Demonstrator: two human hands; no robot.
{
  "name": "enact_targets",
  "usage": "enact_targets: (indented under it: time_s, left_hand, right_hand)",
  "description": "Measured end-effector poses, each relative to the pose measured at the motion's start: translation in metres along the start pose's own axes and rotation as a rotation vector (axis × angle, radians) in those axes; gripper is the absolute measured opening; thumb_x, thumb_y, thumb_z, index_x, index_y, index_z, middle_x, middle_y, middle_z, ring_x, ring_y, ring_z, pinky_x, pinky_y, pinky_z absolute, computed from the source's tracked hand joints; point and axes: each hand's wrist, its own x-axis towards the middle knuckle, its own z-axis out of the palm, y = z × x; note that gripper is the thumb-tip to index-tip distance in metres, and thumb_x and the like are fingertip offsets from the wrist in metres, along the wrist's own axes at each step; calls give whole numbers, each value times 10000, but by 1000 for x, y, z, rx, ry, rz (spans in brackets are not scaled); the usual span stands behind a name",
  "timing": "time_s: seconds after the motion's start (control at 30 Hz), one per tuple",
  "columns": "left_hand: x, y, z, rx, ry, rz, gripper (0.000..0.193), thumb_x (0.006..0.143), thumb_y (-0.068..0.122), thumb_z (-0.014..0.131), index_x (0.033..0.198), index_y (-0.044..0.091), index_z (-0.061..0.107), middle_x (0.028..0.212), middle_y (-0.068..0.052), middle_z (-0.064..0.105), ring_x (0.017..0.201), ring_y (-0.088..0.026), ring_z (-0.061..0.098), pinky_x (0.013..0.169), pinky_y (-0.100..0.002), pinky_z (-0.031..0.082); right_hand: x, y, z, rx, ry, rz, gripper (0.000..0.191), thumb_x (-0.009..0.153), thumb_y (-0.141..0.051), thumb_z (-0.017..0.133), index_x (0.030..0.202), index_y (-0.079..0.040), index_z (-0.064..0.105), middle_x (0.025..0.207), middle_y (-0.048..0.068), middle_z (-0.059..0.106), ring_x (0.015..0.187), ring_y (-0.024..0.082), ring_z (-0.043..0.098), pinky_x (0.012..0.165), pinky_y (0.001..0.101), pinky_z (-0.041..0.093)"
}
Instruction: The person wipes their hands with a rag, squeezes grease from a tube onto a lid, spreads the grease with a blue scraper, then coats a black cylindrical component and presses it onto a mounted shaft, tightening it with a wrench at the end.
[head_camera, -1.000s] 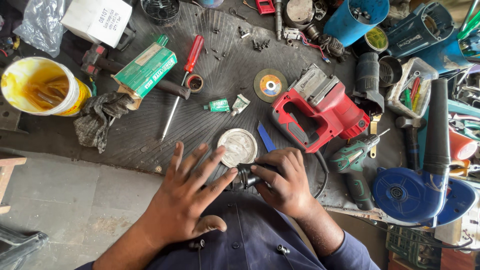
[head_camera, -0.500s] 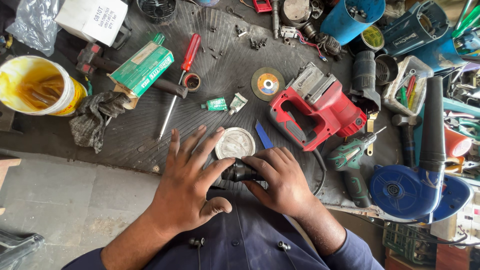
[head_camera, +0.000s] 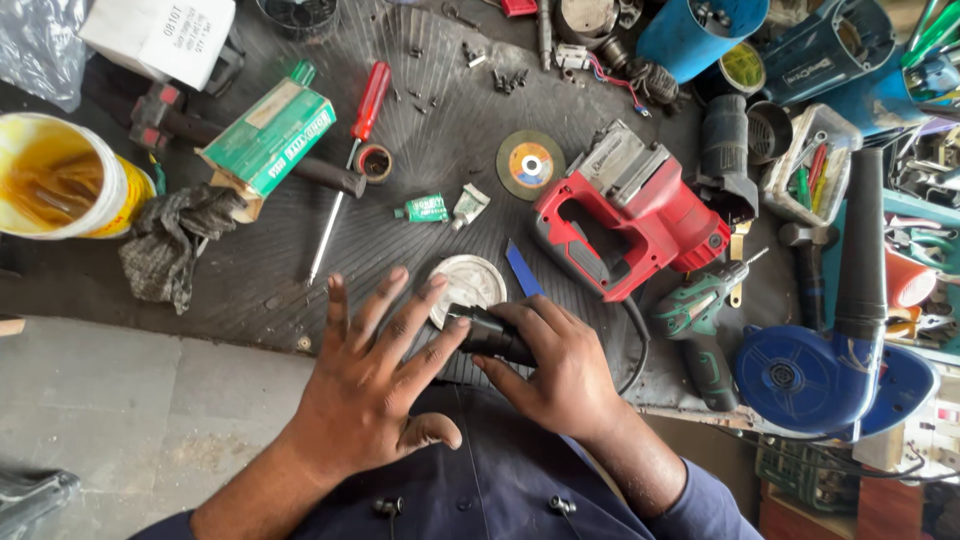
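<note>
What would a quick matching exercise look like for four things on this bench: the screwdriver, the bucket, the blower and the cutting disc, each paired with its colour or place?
Things:
1. screwdriver
2. bucket
3. blower
4. cutting disc

Descriptions:
A. blue, at the right edge of the bench
B. yellow, at the far left
C. round, lying flat just left of the red power tool
D. red handle, beside the green box

Pairs: 1-D, 2-B, 3-A, 4-C
</note>
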Motion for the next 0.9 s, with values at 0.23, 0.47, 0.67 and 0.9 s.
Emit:
enact_targets:
  time_s: [0.23,0.47,0.67,0.9]
  left_hand:
    - [-18,-17,10,60,27,93,830,986,798,268,1504,233,586,1639,-132,392,1562,-363,170,1236,-645,-38]
    - [-33,-38,12,129,21,167,751,1017,813,304,1480,303,605,1682,-76,329,1585,-345,70,1263,-623,-76]
    - [-31,-26,20,-55,51,46,759,998,789,296,1530,315,558,1679,-188,256,1589,-402,47,1241,-657,-71]
    - [-15,-12,35,32,-27,17,827,946,845,346,1619,365,378,1700,-198,151,1566,-471,1,1198,-729,-78]
  right_hand:
    - [-7,18,15,274,-83,289,470,815,-223,848,1190,-8,662,933,110,708,808,206,713,716,328,550]
    - [-25,50,38,1080,-155,608,427,982,-311,620,1195,58,654,889,97,682,739,132,581,648,275,451]
    - [-37,51,49,1545,-176,789,517,1022,-419,457,1138,56,626,802,102,634,639,165,554,583,301,439]
    - [-42,40,44,1992,-302,824,628,1055,-539,388,1122,55,578,709,59,523,547,142,439,538,284,395]
